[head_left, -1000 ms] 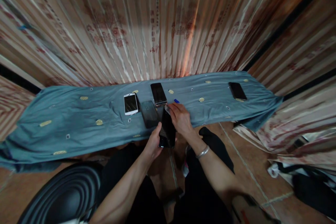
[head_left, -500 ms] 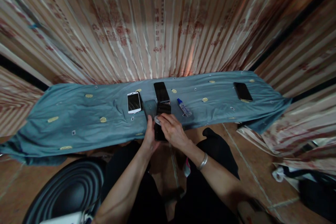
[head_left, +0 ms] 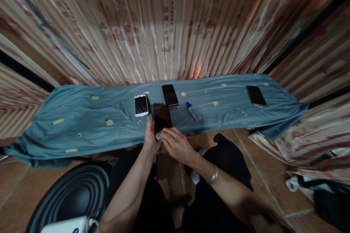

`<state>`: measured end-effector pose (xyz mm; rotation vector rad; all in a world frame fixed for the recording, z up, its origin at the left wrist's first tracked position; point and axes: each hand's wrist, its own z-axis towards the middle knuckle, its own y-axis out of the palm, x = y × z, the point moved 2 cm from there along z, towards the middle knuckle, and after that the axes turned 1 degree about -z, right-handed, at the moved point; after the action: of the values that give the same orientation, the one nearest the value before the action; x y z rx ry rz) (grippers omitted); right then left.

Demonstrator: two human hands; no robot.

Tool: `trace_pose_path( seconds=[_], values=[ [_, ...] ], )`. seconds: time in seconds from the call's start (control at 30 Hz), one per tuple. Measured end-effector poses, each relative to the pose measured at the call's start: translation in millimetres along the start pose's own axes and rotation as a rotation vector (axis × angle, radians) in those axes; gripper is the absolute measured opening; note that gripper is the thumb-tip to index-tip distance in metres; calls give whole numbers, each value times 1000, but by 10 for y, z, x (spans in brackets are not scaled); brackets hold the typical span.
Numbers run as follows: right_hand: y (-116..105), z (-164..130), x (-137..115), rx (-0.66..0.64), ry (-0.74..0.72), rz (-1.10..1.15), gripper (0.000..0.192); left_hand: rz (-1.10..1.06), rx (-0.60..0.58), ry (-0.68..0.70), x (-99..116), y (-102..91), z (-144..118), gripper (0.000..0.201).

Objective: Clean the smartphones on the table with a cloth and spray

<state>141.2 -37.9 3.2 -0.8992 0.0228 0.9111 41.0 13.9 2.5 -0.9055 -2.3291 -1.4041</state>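
Fingers: my left hand [head_left: 151,139] grips the dark phone [head_left: 162,117] by its near edge; right hand [head_left: 176,145] pinches a small pale wipe [head_left: 159,137] against it.
Phone propped, glossy screen up, over the blue cloth [head_left: 82,123] edge, presumably steadied for wiping. Beyond: white phone [head_left: 141,105], black phone [head_left: 170,96], small bottle [head_left: 194,111].

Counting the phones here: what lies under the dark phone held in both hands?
Blue-grey patterned cloth shows around the dark phone; anything directly beneath is covered by it and the left hand and right hand.
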Motion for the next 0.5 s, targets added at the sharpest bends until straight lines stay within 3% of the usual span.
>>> trace_pose_path(
  seconds=[0.23, 0.4, 0.5],
  values=[
    [-59, -54, 125, -47, 55, -94, 26, -51, -80, 6, 79, -8, 46, 47],
    [-101, -66, 342, -37, 227, -18, 24, -82, -61, -15, 83, -15, 52, 43],
    [-108, -75, 489, 19, 415, 142, 19, -66, -41, -7, 82, -47, 63, 39]
  ],
)
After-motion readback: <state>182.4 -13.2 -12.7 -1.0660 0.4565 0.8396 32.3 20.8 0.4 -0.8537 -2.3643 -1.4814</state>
